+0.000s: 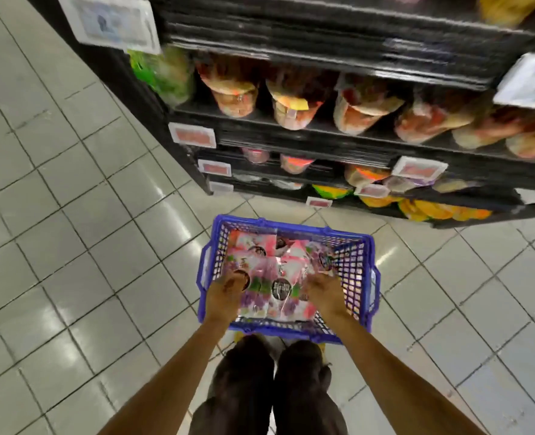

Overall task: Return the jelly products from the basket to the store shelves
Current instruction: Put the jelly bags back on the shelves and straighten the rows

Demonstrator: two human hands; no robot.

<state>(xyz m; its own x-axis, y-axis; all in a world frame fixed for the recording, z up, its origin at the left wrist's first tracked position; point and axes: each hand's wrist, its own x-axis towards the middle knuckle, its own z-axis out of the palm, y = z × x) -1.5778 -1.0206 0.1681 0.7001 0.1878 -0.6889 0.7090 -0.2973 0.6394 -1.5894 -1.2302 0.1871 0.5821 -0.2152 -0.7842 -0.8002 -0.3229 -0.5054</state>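
The blue basket stands on the tiled floor in the lower middle of the frame, just in front of our feet. It is full of pink and purple jelly bags, lying flat in a loose pile.

Our left hand and right hand both reach into it, one at each side of the nearest bags. The fingers of both hands bend down onto the bags, but the picture is blurred and we cannot tell whether they already pinch one.

The step, as we judge it, is to take bags out. To do it well, we should hold one bag, or a small stack, by both short edges. The film looks slippery, so a firm pinch is better than a flat press.

The black shelves fill the upper right of the frame and carry jelly cups. We see no place there with the same bags, so we must look for it before we lift.
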